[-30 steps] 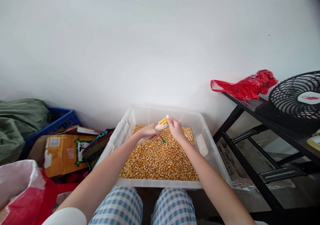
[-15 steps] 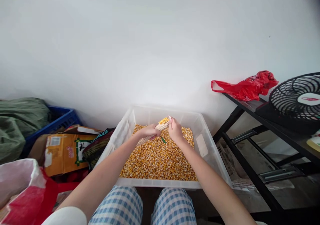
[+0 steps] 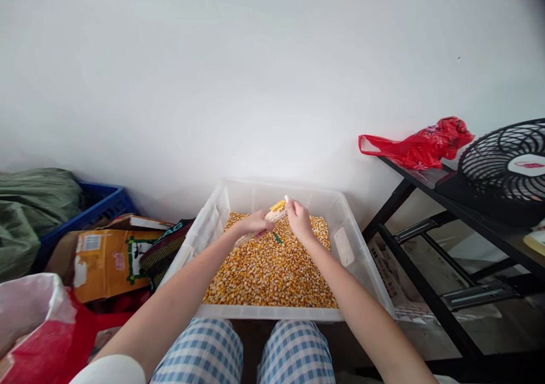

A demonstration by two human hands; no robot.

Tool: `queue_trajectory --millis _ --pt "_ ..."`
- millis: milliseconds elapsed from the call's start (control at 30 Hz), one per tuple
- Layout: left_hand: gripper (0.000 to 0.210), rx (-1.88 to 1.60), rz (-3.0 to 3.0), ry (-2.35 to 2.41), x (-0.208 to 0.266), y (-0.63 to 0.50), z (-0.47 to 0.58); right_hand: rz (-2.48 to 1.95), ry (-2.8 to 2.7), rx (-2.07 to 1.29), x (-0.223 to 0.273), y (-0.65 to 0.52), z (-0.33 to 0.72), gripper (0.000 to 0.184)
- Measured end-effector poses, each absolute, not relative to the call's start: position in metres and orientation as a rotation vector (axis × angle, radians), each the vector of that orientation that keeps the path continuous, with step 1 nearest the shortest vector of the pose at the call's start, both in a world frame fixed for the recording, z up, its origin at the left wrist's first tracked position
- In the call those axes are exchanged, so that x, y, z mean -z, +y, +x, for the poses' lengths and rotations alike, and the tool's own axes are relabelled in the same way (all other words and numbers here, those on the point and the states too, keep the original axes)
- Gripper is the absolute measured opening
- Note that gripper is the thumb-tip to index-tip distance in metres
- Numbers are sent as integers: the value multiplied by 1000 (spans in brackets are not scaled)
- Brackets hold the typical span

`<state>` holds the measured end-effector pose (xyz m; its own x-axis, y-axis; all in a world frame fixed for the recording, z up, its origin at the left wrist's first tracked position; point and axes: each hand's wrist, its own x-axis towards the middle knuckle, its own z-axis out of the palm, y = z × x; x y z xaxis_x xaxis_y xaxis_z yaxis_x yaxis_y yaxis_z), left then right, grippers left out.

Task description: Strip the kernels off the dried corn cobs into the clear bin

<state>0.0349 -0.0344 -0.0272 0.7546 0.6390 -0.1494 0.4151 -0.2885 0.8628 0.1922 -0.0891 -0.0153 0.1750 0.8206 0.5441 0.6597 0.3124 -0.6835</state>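
Observation:
My left hand point(image 3: 254, 223) is wrapped round a mostly stripped corn cob point(image 3: 275, 216), whose bare lower end sticks out behind the hand. A few rows of yellow kernels are left near the cob's far tip. My right hand point(image 3: 298, 220) is closed at that tip, its thumb and fingers on the cob beside the kernels. Below both hands, loose corn kernels point(image 3: 272, 276) lie in a clear plastic bin point(image 3: 366, 259). A small green piece point(image 3: 278, 238) rests on the kernels under the cob.
On the right stands a black metal frame table point(image 3: 426, 185) with a red plastic bag point(image 3: 426, 145) and a black fan point(image 3: 506, 162). To the left are an orange cardboard box point(image 3: 106, 264), a blue crate point(image 3: 106, 202) and a red and white bag point(image 3: 46, 327). A white wall rises behind the bin.
My right hand has shifted very slightly at the cob's tip. The left hand keeps its hold, and the view has moved a little.

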Motion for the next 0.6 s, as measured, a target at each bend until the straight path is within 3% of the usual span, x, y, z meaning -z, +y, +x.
queue_trajectory --millis 600 --pt "10 -261 1973 851 26 -36 35 -1499 -1602 -157 19 -87 193 44"
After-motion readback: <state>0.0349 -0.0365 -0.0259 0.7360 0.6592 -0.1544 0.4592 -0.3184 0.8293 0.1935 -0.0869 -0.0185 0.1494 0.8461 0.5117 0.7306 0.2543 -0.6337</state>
